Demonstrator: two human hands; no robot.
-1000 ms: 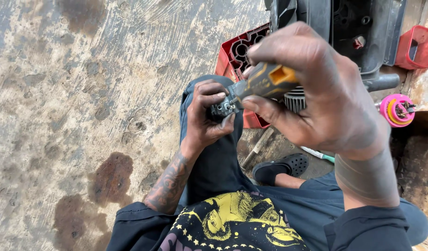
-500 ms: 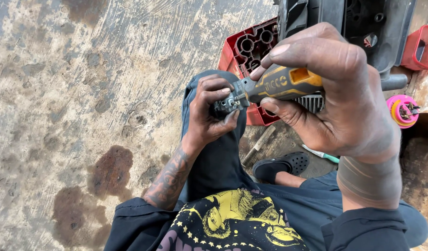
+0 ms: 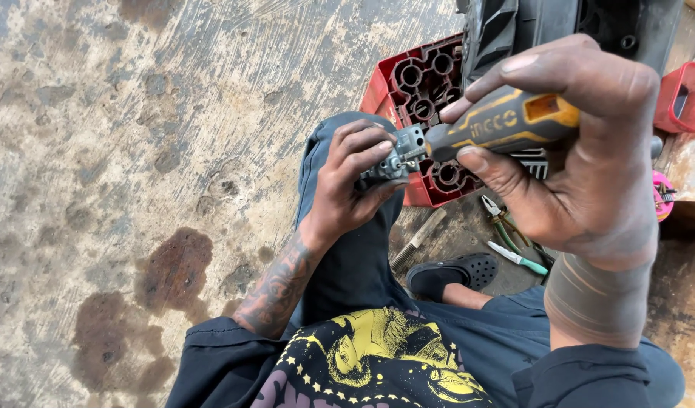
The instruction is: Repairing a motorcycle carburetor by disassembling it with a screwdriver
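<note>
Two hands were busy: your left hand (image 3: 347,189) gripped a small grey metal part (image 3: 389,162) over your knee, while your right hand (image 3: 582,151) was wrapped tight around a yellow-and-black screwdriver (image 3: 506,125). Its long axis ran roughly level, right to left, tip touching the part's right face, with the red plastic crate (image 3: 423,83) just behind.

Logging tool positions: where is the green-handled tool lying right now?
In the head view, the green-handled tool lies on the stained floor at lower right, beside the pliers and the black clog.
</note>
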